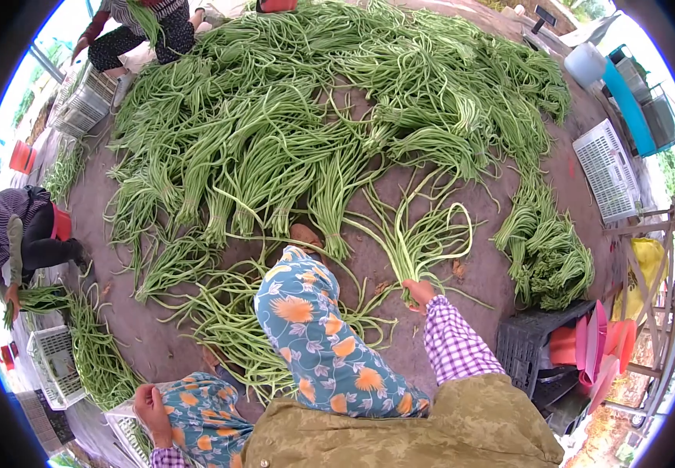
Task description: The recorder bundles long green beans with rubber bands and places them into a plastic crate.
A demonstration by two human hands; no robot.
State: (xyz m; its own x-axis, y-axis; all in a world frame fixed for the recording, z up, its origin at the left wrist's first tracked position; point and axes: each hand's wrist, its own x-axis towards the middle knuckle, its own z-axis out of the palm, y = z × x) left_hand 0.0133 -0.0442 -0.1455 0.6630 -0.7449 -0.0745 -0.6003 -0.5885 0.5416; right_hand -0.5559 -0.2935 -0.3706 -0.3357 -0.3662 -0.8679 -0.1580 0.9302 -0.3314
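My right hand (419, 292) is closed round the gathered ends of a loose bunch of long green beans (410, 245), whose other ends fan out over the floor ahead. My left hand (153, 409) rests by my left knee with its fingers curled; whether anything is inside it cannot be told. Between and before my legs lies a loose heap of long beans (238, 322). Just beyond my right foot, several tied bundles of long beans (331, 205) stand in a row against a broad pile of long beans (290, 105).
A black plastic crate (518, 345) with red and pink tubs stands at the right, beside stacked bean bundles (548, 263). A white crate (606, 169) lies farther up. Two people work at the left, one (15, 234) holding beans, near white crates (56, 365) and another bean heap (97, 351).
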